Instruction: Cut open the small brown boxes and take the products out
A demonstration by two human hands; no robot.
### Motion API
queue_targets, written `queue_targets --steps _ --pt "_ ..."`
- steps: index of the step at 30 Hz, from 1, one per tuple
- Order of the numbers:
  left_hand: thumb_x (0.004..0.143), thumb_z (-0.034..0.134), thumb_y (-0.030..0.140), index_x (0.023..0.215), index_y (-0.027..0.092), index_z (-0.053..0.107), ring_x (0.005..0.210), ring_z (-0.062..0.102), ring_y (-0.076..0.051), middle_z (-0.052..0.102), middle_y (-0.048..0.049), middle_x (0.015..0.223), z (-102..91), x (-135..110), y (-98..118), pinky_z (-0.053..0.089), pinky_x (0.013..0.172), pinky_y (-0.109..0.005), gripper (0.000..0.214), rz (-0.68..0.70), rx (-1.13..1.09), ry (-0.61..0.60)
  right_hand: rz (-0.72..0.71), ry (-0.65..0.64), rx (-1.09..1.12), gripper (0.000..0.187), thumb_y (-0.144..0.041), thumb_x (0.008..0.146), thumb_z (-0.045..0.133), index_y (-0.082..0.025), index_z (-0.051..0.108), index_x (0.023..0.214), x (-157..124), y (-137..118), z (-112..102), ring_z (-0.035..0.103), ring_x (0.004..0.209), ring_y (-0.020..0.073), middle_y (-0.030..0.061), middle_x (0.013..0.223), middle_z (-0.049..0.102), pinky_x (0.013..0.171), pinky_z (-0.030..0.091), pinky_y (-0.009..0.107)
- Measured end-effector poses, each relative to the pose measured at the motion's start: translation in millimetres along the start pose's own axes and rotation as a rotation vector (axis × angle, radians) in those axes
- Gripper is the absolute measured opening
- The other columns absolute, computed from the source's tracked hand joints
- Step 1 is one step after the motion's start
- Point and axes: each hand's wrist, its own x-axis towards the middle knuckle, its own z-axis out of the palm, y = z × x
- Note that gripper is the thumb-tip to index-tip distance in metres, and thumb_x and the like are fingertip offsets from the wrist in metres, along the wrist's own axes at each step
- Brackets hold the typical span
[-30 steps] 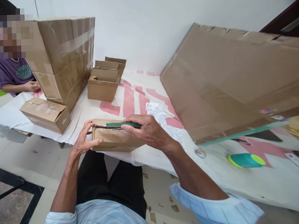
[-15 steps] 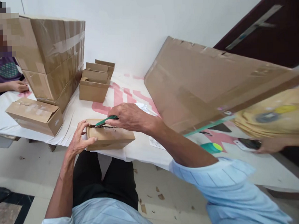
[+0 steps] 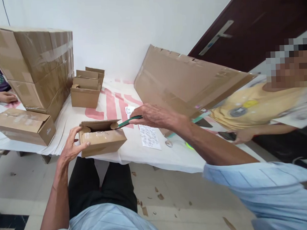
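Note:
A small brown cardboard box (image 3: 104,141) sits at the table's near edge, its top flaps parted. My left hand (image 3: 71,147) grips the box's left end, fingers curled round it. My right hand (image 3: 153,115) is closed on a green-handled knife (image 3: 127,121). The knife's tip points left at the box's right top corner. A printed paper sheet (image 3: 148,135) lies just right of the box, under my right wrist.
A tall stack of taped cartons (image 3: 38,62) stands at back left, a closed small box (image 3: 24,126) before it and open small boxes (image 3: 86,90) beside it. A big flat cardboard sheet (image 3: 182,80) leans at back right. A person in yellow (image 3: 256,108) holds a phone (image 3: 227,136); another person's hand (image 3: 4,97) rests far left.
My right hand drew the knife from left to right along the box top and now is past its right end. The top flaps have opened. The view swung right, showing the person in yellow.

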Motion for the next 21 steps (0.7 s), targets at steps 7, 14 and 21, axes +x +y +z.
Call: queue_targets --steps 7,14,21 --pt "0.083 0.078 0.059 0.151 0.032 0.054 0.152 0.048 -0.038 0.045 -0.0118 0.165 -3.7 1.9 0.4 0.056 0.109 -0.050 0.078 -0.011 0.009 -0.039 0.262 0.318 0.186 0.034 -0.050 0.103 0.056 -0.027 0.081 0.106 -53.2 46.3 74.3 0.072 0.093 0.0285 0.0104 0.108 0.081 0.080 0.053 0.039" --pt "0.083 0.079 0.060 0.163 0.033 0.046 0.155 0.044 -0.040 0.042 -0.0122 0.169 -9.8 8.2 6.1 0.054 0.112 -0.051 0.090 -0.045 0.035 -0.102 0.502 0.577 0.341 0.030 -0.038 0.097 0.052 -0.020 0.072 0.110 -61.8 11.1 234.0 0.072 0.093 0.0301 0.0130 0.100 0.075 0.081 0.060 0.043" --pt "0.079 0.083 0.062 0.168 0.031 0.040 0.159 0.037 -0.044 0.034 -0.0149 0.174 -14.5 11.8 7.2 0.054 0.115 -0.054 0.103 -0.075 0.019 -0.127 0.357 0.691 0.570 0.036 -0.042 0.105 0.048 -0.021 0.073 0.120 -23.8 -13.2 203.4 0.071 0.107 0.0287 0.0147 0.117 0.073 0.090 0.061 0.044"
